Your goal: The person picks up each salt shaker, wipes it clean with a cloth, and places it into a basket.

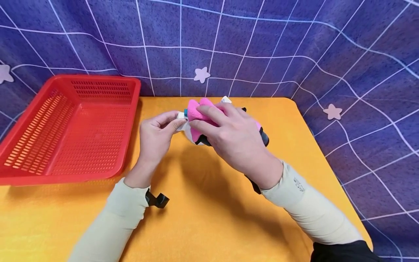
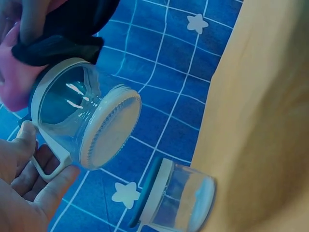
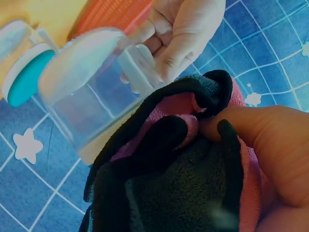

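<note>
My left hand (image 1: 155,136) pinches the white handle (image 2: 53,166) of a clear jar (image 2: 89,116), which is held tilted above the table. A teal surface shows inside the jar's white collar. In my right hand (image 1: 239,140) I grip a bunched pink and black cloth (image 1: 196,111), pressed over the jar's top end. The right wrist view shows the cloth's dark folds (image 3: 178,179) beside the jar's clear wall (image 3: 84,96). A second clear jar (image 2: 181,200) with a teal lid (image 3: 29,79) stands behind; in the head view my right hand and the cloth mostly hide it.
A red perforated plastic basket (image 1: 131,120) stands at the left on the yellow-orange table (image 1: 203,218). Behind and to the right hangs a blue curtain (image 1: 255,43) with white grid lines and star shapes. Black wrist mounts (image 1: 158,200) stick out below the sleeves.
</note>
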